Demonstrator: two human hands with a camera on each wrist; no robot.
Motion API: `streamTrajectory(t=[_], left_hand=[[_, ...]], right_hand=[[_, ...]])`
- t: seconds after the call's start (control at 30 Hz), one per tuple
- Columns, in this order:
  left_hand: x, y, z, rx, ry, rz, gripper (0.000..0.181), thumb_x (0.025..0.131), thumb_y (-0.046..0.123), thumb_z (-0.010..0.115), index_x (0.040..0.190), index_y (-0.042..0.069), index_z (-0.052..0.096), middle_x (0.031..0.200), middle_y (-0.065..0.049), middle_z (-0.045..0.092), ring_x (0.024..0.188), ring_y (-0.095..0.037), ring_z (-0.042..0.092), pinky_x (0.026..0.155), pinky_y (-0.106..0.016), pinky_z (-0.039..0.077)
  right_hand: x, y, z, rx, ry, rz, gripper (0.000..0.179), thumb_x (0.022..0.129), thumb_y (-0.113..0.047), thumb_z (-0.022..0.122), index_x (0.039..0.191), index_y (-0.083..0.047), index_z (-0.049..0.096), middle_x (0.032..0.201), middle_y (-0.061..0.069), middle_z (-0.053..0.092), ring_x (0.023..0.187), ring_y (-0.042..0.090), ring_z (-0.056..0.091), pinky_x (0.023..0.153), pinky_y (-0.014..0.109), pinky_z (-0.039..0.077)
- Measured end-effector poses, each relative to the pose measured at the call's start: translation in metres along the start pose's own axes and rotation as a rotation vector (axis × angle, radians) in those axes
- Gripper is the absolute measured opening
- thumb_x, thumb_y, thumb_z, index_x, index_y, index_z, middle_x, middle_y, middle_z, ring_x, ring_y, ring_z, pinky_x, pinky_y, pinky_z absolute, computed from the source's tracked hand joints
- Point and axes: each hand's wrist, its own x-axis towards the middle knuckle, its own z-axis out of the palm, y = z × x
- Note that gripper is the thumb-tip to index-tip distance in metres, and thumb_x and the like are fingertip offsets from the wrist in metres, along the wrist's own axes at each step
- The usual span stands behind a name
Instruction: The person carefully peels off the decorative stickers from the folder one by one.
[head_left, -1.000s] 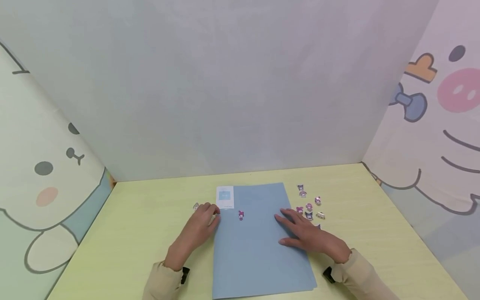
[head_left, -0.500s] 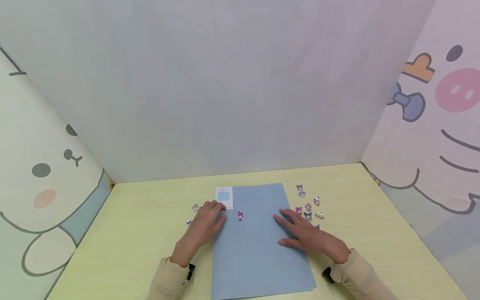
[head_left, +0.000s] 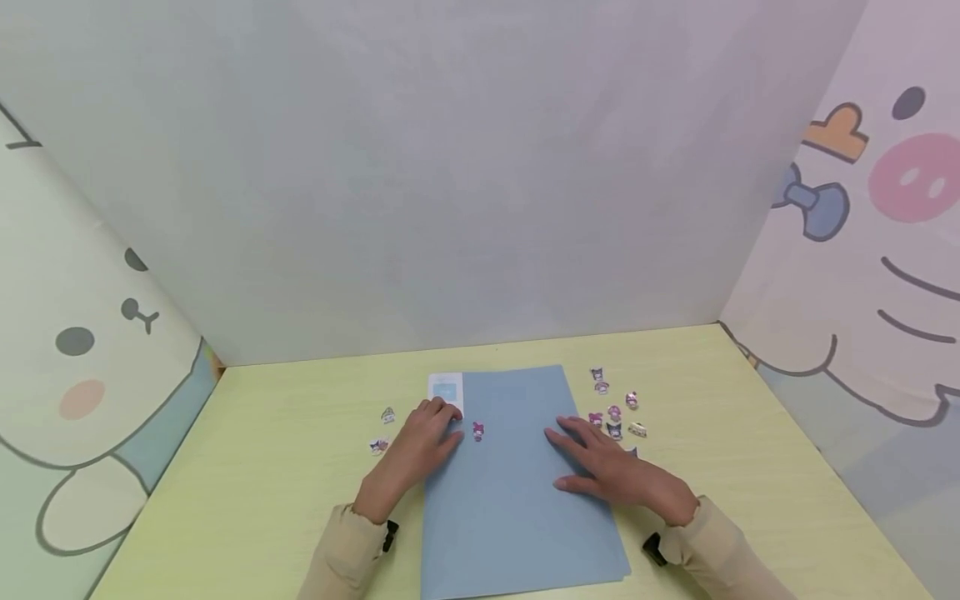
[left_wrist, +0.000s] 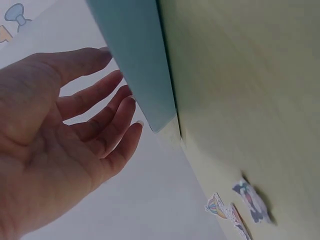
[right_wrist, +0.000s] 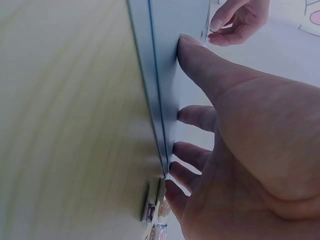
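Observation:
A light blue folder (head_left: 525,537) lies upright in front of the person, its two layers showing along the edge in the right wrist view. My left hand (head_left: 422,446) is over the folder's upper left side with fingers loosely bent, covering part of a white label (head_left: 446,385). Nothing shows between those fingers in the left wrist view. Just right of its fingertips is a small pink character sticker (head_left: 478,432) on the folder. My right hand (head_left: 611,468) rests on the folder's right side, fingers spread, and the fingertips (right_wrist: 186,42) touch its surface.
Several small character stickers (head_left: 615,413) lie right of the folder, some close to the right hand. Left of the folder are a pale sticker (head_left: 387,415) and a small cluster (head_left: 378,447). A pale wall (head_left: 480,208) stands behind the yellow table (head_left: 262,467).
My left hand has moved right, from the folder's left edge onto its surface and toward the pink sticker, uncovering stickers on the table to its left. The right hand stays in place.

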Motion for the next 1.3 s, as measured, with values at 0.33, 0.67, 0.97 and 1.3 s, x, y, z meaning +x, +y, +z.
streamTrajectory(t=[0.33, 0.67, 0.97, 1.3], left_hand=[[0.005, 0.0, 0.004, -0.034, -0.035, 0.024, 0.022, 0.087, 0.007, 0.081, 0.103, -0.001, 0.069, 0.096, -0.009, 0.059, 0.089, -0.025, 0.054, 0.081, -0.041, 0.048], [0.009, 0.006, 0.007, -0.115, -0.098, -0.04, 0.022, 0.089, 0.011, 0.08, 0.105, 0.0, 0.069, 0.099, -0.01, 0.057, 0.092, -0.025, 0.053, 0.082, -0.041, 0.047], [0.011, 0.009, 0.011, -0.075, -0.117, -0.004, 0.02, 0.091, 0.008, 0.078, 0.104, 0.0, 0.066, 0.094, -0.007, 0.054, 0.087, -0.021, 0.05, 0.08, -0.039, 0.047], [0.01, 0.012, 0.013, -0.087, -0.091, 0.037, 0.015, 0.091, 0.002, 0.076, 0.102, -0.001, 0.065, 0.095, -0.008, 0.056, 0.089, -0.022, 0.053, 0.082, -0.039, 0.048]], right_hand=[[0.001, 0.0, 0.0, 0.011, -0.004, 0.007, 0.071, 0.101, -0.036, 0.066, 0.155, 0.0, 0.039, 0.158, 0.03, 0.03, 0.144, 0.054, 0.029, 0.107, 0.071, 0.032], [0.001, 0.003, 0.002, -0.014, 0.012, -0.007, 0.071, 0.1, -0.037, 0.066, 0.155, 0.0, 0.04, 0.157, 0.03, 0.031, 0.144, 0.053, 0.031, 0.107, 0.07, 0.033], [0.001, 0.003, 0.003, -0.018, 0.018, -0.015, 0.07, 0.1, -0.036, 0.067, 0.154, 0.001, 0.041, 0.157, 0.03, 0.032, 0.143, 0.053, 0.032, 0.106, 0.07, 0.034], [0.001, 0.002, 0.003, -0.015, 0.017, -0.016, 0.07, 0.1, -0.036, 0.067, 0.154, 0.0, 0.041, 0.157, 0.03, 0.032, 0.143, 0.053, 0.032, 0.106, 0.07, 0.034]])
